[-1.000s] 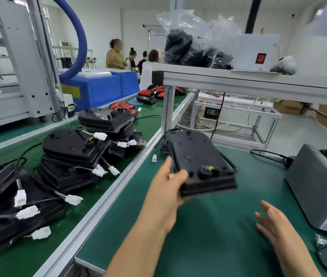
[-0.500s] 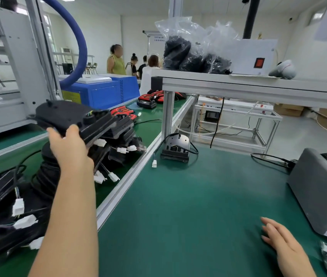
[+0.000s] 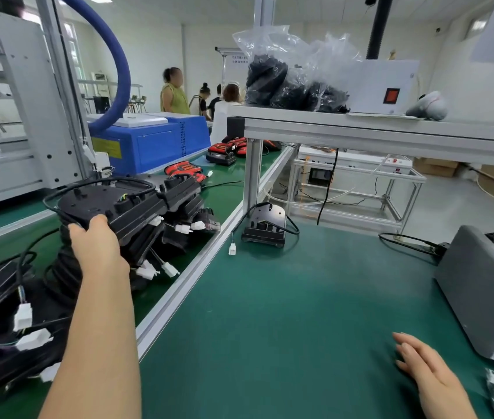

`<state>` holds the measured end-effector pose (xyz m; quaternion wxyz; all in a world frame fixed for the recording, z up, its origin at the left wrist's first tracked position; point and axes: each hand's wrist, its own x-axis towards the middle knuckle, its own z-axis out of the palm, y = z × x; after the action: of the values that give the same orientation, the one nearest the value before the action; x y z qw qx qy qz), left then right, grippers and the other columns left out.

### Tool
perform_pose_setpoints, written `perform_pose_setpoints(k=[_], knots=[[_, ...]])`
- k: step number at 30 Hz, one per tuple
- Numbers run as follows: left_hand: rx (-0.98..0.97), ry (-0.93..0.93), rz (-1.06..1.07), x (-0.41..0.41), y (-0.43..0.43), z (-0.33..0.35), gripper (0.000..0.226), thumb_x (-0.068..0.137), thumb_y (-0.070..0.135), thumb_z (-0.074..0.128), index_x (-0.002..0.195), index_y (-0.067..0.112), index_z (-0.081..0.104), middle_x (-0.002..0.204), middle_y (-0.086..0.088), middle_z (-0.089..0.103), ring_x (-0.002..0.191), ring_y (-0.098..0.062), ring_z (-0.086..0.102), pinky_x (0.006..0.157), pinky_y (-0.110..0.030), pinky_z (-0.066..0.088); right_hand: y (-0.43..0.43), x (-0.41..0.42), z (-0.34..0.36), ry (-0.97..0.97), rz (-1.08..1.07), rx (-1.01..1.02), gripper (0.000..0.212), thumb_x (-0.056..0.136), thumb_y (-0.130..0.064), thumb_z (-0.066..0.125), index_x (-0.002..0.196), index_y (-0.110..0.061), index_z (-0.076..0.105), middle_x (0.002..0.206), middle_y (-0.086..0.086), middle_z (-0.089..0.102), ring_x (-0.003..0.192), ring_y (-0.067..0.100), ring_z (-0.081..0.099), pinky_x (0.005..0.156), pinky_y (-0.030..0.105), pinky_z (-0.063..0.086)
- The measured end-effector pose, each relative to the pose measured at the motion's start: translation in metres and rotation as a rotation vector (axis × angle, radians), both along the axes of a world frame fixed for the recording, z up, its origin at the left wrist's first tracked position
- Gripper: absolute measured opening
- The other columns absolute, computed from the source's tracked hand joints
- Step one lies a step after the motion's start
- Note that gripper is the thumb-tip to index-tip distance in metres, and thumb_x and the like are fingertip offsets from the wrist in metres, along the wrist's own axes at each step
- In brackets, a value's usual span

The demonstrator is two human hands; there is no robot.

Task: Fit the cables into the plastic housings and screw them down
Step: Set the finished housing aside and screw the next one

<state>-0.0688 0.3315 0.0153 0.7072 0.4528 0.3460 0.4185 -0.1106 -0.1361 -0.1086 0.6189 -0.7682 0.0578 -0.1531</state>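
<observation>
My left hand (image 3: 97,246) grips a black plastic housing (image 3: 109,204) with a black cable looped on it, holding it on top of a stack of similar black housings (image 3: 155,234) on the left conveyor. White connectors (image 3: 168,269) hang from the stack's wires. My right hand (image 3: 424,365) rests flat on the green mat at the lower right, fingers apart, holding nothing. Another black housing with its cable and white plug (image 3: 265,225) stands near the aluminium post, far from both hands.
An aluminium rail (image 3: 185,285) separates the conveyor from my green mat (image 3: 285,313). A grey machine (image 3: 481,285) sits at the right edge. An overhead shelf (image 3: 375,131) carries bags of black parts and a white box. Several people stand far back.
My left hand carried the housing from the mat over to the left stack and has lowered it onto the pile. My right hand stayed on the mat.
</observation>
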Motion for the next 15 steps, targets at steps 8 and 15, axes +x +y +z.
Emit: perform_pose_setpoints(k=[8, 15], knots=[[0.087, 0.102, 0.091, 0.004, 0.005, -0.001, 0.058, 0.093, 0.021, 0.035, 0.150, 0.020, 0.023, 0.155, 0.000, 0.026, 0.139, -0.027, 0.032, 0.108, -0.047, 0.037, 0.003, -0.003, 0.005, 0.031, -0.009, -0.015, 0.021, 0.095, -0.010, 0.053, 0.094, -0.025, 0.069, 0.118, 0.000, 0.061, 0.098, 0.022, 0.062, 0.070, -0.002, 0.042], [0.467, 0.438, 0.157, -0.002, 0.003, 0.001, 0.052, 0.096, 0.028, 0.034, 0.147, 0.016, 0.033, 0.158, -0.004, 0.020, 0.146, -0.029, 0.009, 0.116, -0.053, 0.006, 0.007, -0.008, 0.013, 0.039, -0.015, -0.044, 0.019, 0.094, -0.008, 0.053, 0.097, -0.018, 0.069, 0.119, 0.000, 0.060, 0.103, 0.028, 0.060, 0.070, 0.003, 0.046]])
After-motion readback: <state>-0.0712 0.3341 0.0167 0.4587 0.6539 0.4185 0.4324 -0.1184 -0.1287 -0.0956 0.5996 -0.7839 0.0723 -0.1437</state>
